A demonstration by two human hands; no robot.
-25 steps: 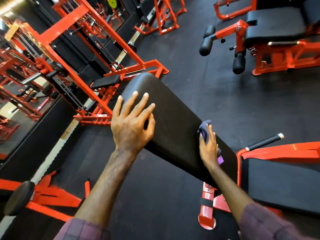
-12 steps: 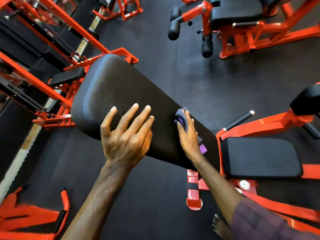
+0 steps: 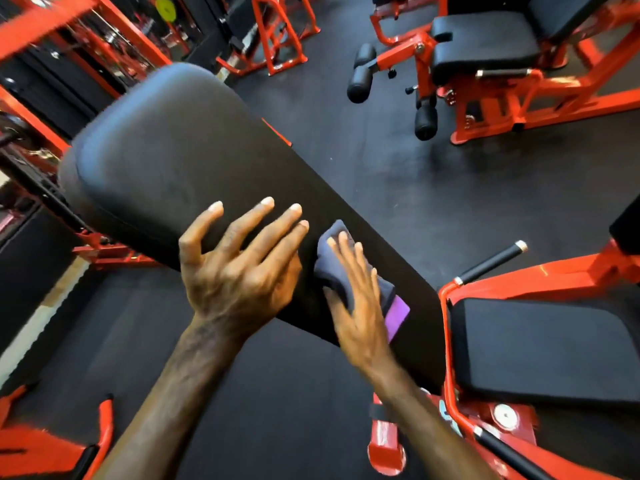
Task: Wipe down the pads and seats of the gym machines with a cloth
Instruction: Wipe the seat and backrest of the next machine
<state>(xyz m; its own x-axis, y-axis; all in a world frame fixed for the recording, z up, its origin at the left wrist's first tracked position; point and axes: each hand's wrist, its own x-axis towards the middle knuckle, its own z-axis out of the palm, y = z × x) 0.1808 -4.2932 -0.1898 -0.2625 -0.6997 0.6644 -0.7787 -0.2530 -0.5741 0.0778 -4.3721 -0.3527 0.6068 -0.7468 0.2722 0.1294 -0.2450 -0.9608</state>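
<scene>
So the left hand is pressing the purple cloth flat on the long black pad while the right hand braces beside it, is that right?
Not quite: the hands are swapped. In the head view the right hand presses the purple cloth flat on the long black pad, while the left hand braces beside it with spread fingers.

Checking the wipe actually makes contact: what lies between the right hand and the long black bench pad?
In the head view, a dark cloth with a purple edge lies between the right hand and the bench pad; straight fingers press it flat.
</scene>
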